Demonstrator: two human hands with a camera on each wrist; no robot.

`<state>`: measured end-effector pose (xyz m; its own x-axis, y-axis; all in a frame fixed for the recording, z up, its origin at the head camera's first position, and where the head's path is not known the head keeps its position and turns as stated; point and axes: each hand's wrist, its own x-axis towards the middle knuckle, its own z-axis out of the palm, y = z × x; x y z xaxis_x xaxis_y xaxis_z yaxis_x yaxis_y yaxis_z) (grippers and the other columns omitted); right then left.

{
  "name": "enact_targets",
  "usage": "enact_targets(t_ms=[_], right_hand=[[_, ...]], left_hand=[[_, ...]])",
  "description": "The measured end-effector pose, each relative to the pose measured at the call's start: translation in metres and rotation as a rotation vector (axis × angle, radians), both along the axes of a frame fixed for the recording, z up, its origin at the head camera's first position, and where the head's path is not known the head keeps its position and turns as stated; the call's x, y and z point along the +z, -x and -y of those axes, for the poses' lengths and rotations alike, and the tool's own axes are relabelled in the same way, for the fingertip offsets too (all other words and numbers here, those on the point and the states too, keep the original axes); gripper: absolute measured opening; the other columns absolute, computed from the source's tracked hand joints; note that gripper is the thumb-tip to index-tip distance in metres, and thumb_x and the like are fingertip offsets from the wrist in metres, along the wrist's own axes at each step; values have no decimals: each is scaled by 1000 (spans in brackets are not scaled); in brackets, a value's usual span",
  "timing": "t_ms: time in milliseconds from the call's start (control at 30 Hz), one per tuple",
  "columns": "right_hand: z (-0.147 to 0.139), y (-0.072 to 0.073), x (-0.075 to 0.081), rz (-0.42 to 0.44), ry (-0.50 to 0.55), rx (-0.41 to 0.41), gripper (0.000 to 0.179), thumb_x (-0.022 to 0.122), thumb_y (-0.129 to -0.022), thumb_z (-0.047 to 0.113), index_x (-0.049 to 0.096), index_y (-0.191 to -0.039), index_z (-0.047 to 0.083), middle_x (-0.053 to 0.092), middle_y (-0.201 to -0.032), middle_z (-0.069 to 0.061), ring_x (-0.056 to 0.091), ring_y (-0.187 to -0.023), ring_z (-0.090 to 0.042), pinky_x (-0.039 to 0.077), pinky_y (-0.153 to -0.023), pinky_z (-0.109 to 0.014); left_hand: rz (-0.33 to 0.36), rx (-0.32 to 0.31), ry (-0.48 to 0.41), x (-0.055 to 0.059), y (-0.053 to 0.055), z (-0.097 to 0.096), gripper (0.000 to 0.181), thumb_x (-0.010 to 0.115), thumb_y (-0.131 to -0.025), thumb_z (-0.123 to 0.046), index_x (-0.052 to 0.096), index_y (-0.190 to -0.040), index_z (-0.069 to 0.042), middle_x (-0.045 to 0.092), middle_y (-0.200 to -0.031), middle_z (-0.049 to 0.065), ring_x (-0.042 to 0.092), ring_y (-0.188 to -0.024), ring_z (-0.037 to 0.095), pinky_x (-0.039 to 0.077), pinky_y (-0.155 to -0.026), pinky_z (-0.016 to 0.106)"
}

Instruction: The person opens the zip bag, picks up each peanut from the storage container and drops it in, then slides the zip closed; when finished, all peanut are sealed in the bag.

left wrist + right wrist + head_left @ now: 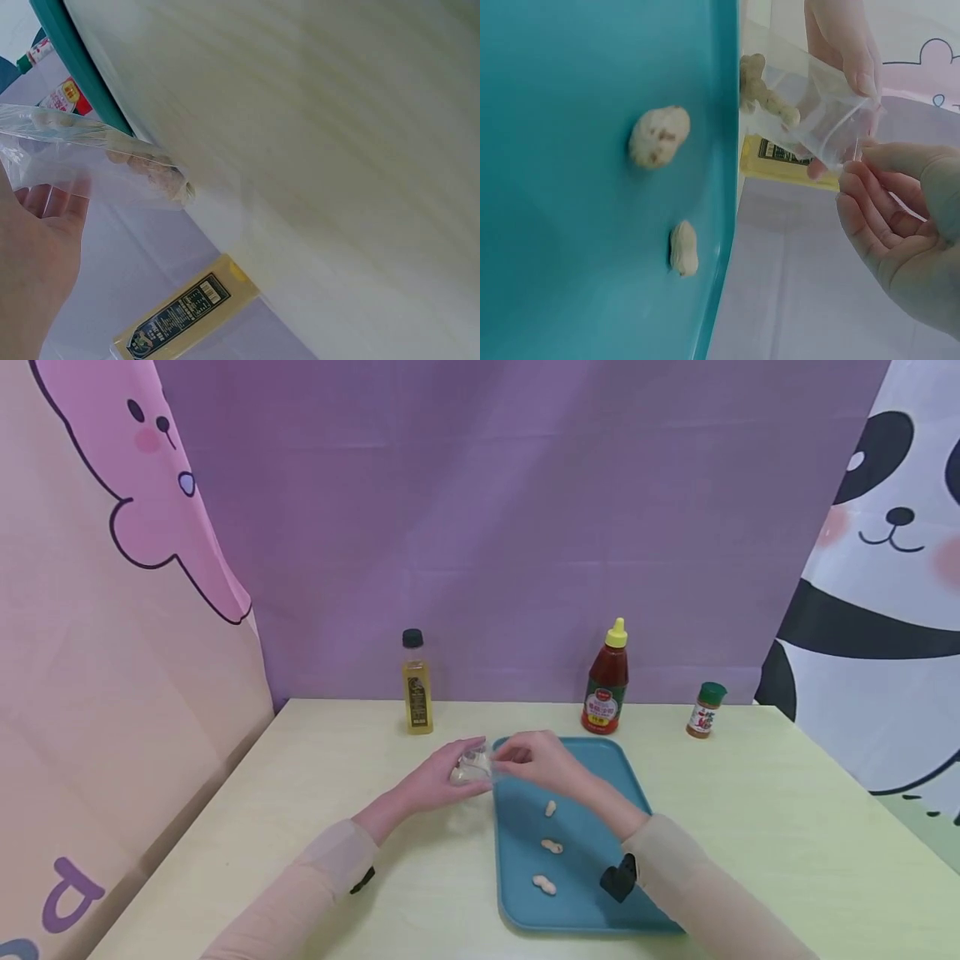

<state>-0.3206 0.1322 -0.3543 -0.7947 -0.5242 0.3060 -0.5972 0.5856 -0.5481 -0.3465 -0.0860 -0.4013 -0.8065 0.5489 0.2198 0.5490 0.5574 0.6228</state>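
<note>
A clear plastic bag with several peanuts inside is held between both hands, over the left edge of the tray. My left hand grips the bag's side, thumb on the near face in the right wrist view. Thumb and index finger of my right hand pinch the bag's edge, its other fingers loosely curled. On the blue tray lie three peanuts in a rough column: a far one, a middle one and a near one.
At the table's back stand an oil bottle with a dark cap, a red sauce bottle with a yellow tip, and a small green-capped jar. A purple cloth hangs behind the pale table.
</note>
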Motion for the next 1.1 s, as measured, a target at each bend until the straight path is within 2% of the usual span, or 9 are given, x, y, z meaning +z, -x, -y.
enact_targets(t_ms=[333, 533, 700, 933, 1100], right_hand=[[-28, -4, -4, 8, -31, -36, 18, 68, -86, 20, 70, -100, 9, 70, -92, -3, 63, -77, -10, 53, -69, -19], [-46, -3, -11, 22, -89, -5, 20, 69, -86, 18, 69, -101, 5, 70, -94, -5, 63, -77, -11, 53, -67, -18], [-60, 0, -20, 74, -138, 32, 25, 67, -87, 21, 68, -104, 2, 70, -98, -8, 64, -81, -14, 54, -69, -22], [-74, 3, -30, 172, -161, 28, 26, 68, -86, 20, 69, -104, 2, 70, -100, -9, 65, -90, -22, 56, -75, -30], [-77, 5, -34, 220, -171, 31, 26, 69, -86, 21, 69, -105, 3, 70, -102, -10, 65, -93, -24, 56, -78, -35]], left_hand=[[-21, -3, 17, -1, -2, 1, 75, 64, -84, -51, 34, -145, -20, 41, -145, 0, 41, -131, 21, 37, -107, 44], [-21, 4, 15, -1, -3, 1, 74, 65, -84, -48, 35, -145, -20, 43, -144, 2, 44, -127, 22, 39, -105, 43], [-30, -5, 14, -1, -2, 0, 74, 65, -84, -48, 34, -145, -18, 43, -144, 2, 44, -128, 22, 40, -105, 42], [-24, -4, 26, -1, -2, -1, 74, 65, -84, -48, 34, -145, -19, 42, -145, 2, 43, -129, 22, 39, -106, 41], [-11, 2, 24, 0, -2, -1, 75, 65, -84, -48, 34, -145, -19, 41, -145, 2, 41, -131, 23, 37, -107, 43]])
